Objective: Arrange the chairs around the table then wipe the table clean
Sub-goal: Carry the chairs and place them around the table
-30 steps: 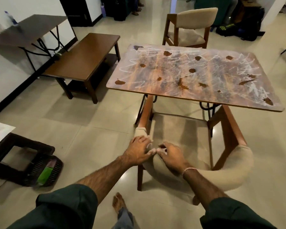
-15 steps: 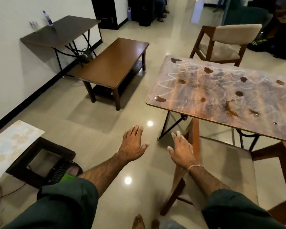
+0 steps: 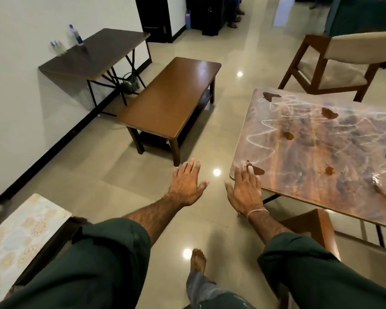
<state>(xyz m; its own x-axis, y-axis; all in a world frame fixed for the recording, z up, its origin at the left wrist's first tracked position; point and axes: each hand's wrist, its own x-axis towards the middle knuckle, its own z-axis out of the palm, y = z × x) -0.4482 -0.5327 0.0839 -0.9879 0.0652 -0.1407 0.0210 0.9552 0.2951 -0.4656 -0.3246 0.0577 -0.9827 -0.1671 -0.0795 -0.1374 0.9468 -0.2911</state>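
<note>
The dirty table [image 3: 316,152] fills the right side, its wooden top streaked with white scribbles and brown blotches. One wooden chair [image 3: 316,228] is tucked under its near edge, only part of its frame showing. A second chair [image 3: 334,61] with beige cushions stands beyond the table's far edge. My left hand [image 3: 187,184] hovers over the floor, fingers spread, holding nothing. My right hand [image 3: 245,188] is flat and empty, its fingertips in front of the table's near left corner; whether they touch it I cannot tell.
A low brown bench table [image 3: 172,99] stands on the tiled floor ahead. A dark folding table [image 3: 91,54] with bottles sits against the left wall. A patterned surface [image 3: 20,237] is at the lower left. My bare foot [image 3: 197,259] is on the floor below.
Both hands let go of the near chair's backrest and opened. My view swung left, so the table and chairs shifted to the right of the frame.
</note>
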